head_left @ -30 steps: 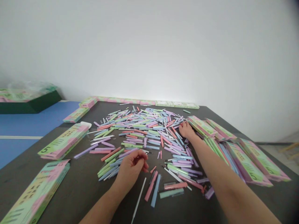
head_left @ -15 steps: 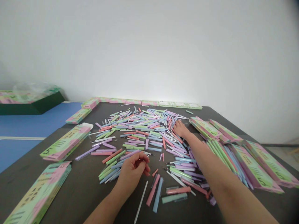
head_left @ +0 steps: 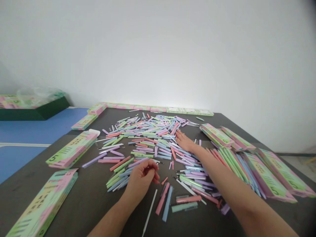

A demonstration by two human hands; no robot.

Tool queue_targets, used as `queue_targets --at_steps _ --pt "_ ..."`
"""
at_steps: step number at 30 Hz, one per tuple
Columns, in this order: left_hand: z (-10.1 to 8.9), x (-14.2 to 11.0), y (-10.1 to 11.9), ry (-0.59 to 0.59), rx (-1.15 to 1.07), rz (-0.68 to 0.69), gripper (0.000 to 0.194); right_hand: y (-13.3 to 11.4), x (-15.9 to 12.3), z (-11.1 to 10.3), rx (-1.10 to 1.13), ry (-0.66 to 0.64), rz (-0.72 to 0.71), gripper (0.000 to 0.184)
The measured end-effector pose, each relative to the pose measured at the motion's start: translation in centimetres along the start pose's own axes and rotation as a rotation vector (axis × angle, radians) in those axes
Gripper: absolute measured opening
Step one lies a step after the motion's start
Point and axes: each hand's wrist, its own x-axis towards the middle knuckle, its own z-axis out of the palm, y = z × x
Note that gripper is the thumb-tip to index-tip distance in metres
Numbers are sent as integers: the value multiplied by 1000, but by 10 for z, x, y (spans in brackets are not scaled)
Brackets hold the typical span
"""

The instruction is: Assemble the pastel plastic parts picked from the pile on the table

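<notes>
"What are the hands doing?"

"The left hand (head_left: 140,179) is closed, with its fingers curled in. Something pink may be under the fingertips, but I can't tell if the hand is holding it. The right hand (head_left: 185,142) is open and flat, with its fingers lying on the plastic pen parts (head_left: 150,138)."

"Where are the pen parts?"

"They lie in a big messy heap on the dark table (head_left: 74,210). The heap starts under the right hand and goes on past its fingers. It also spreads out just past the left hand's fingers. Near the left hand, on its right side, are a pink pen barrel (head_left: 162,198), a blue pen barrel (head_left: 167,203), and a thin white stick (head_left: 149,209)."

"Would they be heavy?"

"No, I think each one is very light. They look stiff and smooth, so they could slip or roll away. The thin white stick looks easiest to snap."

"Where should fingers hold one?"

"I'd pinch it around the middle with a finger and thumb. The loose ones on top look easiest, because the ones lower down are crossed and stuck under others."

"What else is close?"

"Past the right arm are open green and pink boxes (head_left: 269,177). Out to the left of the left hand is a long green and pink box (head_left: 43,205)."
</notes>
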Motion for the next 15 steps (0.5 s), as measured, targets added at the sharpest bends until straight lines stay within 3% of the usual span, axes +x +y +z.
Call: queue_targets --at_steps 9,12,15 --pt "0 0 2 -4 8 -5 9 -28 -15 -6 86 0 -71 53" --pt "0 -1 3 -3 6 -8 9 -23 -10 -17 95 64 -25 45" --pt "0 -2 3 -4 2 -17 9 -5 4 -34 66 164 108 42"
